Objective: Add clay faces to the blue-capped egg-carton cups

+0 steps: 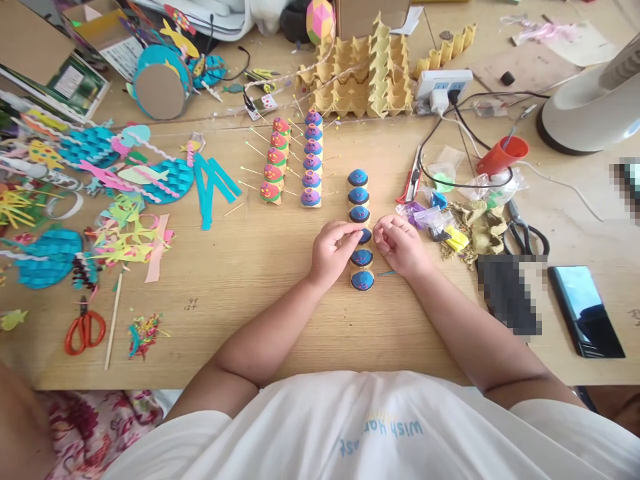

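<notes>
In front of me stands a strip of egg-carton cups [359, 196] running away from me, its domes coated in blue clay with dark rims. The nearer domes bear small pink marks. My left hand [333, 253] is closed in a pinch, fingertips at the left of a middle dome; whatever they hold is too small to name. On the strip's other side, my right hand [401, 244] is curled with thumb and fingers together, and its contents are hidden. A thin blue piece [387, 273] lies beside the near end.
Two painted egg-carton strips, one red-green [274, 175] and one purple-blue [312, 160], stand left with sticks poking out. Bagged clay [425, 217], a utility knife [413, 175], black scissors [525, 233] and a phone [586, 311] lie right. Paper crafts [167, 180] and red-handled scissors [85, 333] lie left.
</notes>
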Tool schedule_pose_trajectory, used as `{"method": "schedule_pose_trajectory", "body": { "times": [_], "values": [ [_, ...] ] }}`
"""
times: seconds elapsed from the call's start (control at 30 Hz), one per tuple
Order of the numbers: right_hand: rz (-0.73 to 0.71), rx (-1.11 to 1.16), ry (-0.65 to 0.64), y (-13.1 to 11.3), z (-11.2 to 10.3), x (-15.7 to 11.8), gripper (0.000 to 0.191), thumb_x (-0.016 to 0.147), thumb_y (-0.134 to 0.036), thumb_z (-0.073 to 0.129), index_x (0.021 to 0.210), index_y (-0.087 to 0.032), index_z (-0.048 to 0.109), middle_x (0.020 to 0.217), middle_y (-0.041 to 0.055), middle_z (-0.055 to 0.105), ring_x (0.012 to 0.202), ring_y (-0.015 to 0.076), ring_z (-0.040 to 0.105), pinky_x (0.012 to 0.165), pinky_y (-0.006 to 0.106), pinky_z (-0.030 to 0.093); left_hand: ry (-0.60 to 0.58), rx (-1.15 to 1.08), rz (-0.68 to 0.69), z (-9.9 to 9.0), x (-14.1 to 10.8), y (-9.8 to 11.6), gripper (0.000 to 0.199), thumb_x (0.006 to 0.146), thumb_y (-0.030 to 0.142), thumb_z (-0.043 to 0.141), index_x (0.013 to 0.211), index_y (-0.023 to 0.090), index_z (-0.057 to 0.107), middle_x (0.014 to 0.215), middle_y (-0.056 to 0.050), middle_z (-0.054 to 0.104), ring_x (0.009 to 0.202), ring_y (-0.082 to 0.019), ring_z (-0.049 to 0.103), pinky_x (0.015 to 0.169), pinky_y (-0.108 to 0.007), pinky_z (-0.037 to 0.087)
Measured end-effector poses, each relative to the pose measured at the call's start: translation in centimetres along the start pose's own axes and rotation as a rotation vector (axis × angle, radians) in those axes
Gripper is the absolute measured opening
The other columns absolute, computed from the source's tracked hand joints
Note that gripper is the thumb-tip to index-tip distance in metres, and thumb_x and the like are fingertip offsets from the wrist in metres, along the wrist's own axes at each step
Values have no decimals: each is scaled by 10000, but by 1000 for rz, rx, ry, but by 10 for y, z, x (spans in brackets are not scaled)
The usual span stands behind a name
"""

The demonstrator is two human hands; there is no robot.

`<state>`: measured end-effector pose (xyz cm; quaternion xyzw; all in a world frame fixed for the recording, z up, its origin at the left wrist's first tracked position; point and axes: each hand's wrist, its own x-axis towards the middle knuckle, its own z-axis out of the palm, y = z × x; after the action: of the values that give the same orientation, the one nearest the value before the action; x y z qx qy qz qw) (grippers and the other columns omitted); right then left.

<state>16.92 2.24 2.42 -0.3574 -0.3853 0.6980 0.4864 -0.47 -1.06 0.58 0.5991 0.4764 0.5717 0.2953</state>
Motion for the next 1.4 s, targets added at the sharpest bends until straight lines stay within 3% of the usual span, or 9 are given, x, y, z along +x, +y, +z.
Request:
{"method": "schedule_pose_trajectory", "body": {
  "times": [0.13, 0.33, 0.53, 0.67, 0.83, 1.0, 1.17, 1.27, 1.4],
  "values": [
    [-52, -125, -53, 3, 2, -3, 427, 735, -573, 935, 862, -207, 755, 626, -42, 602, 512, 69, 391, 475, 231, 276, -3, 92, 131, -1, 0, 0, 147, 998, 313, 753, 1102, 279, 851, 983, -28, 791, 951, -146, 738, 909, -301, 583],
    [-86, -244, -129, 5, -1, -3, 438, 748, -602, 922, 889, -197, 834, 660, -15, 673, 602, 102, 526, 594, 261, 452, 6, 182, 306, -3, -1, 0, 219, 995, 248, 753, 1177, 336, 837, 887, 13, 667, 853, -107, 663, 816, -253, 567],
    [-25, -157, -147, 13, -3, -3, 369, 720, -522, 967, 836, -206, 815, 741, 1, 749, 672, 118, 630, 661, 265, 525, -45, 229, 352, -3, -2, 0, 250, 1015, 219, 715, 1220, 330, 806, 891, 14, 654, 862, -115, 646, 814, -263, 554],
    [-51, -158, -131, 12, -3, -1, 384, 728, -531, 963, 816, -206, 777, 743, 2, 735, 680, 115, 621, 650, 258, 507, -63, 247, 290, -3, -1, 2, 283, 1010, 252, 722, 1290, 291, 735, 941, -1, 697, 914, -143, 662, 869, -297, 559],
    [-176, -309, 65, 2, -2, -2, 431, 822, -613, 861, 800, -223, 679, 636, -32, 598, 565, 104, 464, 561, 279, 373, 34, 331, 114, -4, -4, 1, 200, 1043, 299, 621, 1227, 238, 669, 984, -52, 708, 956, -207, 640, 930, -362, 517],
    [-349, -747, 123, 2, -1, -7, 241, 939, -360, 734, 787, -248, 585, 620, -35, 514, 567, 132, 406, 569, 316, 308, -5, 456, 11, -2, -8, -1, 378, 1095, 489, 492, 1258, 206, 683, 968, -105, 729, 1022, -280, 595, 1021, -421, 420],
    [-351, -1038, 56, 6, -4, -10, 143, 943, -226, 631, 816, -242, 567, 680, -12, 564, 616, 149, 459, 606, 324, 320, -53, 470, -1, -1, -9, 0, 482, 1102, 565, 436, 1308, 213, 693, 1013, -116, 780, 999, -281, 601, 1018, -424, 409],
    [-366, -1019, 47, 7, -5, -8, 133, 964, -246, 618, 842, -244, 566, 686, -16, 564, 607, 147, 450, 608, 327, 319, -45, 375, -68, -2, -6, -1, 472, 1103, 579, 425, 1275, 225, 685, 1016, -104, 774, 1011, -269, 631, 1007, -418, 446],
    [-357, -912, 88, 9, -6, -5, 124, 988, -283, 602, 872, -242, 585, 695, -21, 570, 582, 139, 434, 587, 323, 320, -17, 41, -203, -1, -3, -6, 438, 1083, 608, 480, 1267, 237, 623, 1147, -99, 755, 1090, -223, 703, 1000, -373, 522]
  ]
}}
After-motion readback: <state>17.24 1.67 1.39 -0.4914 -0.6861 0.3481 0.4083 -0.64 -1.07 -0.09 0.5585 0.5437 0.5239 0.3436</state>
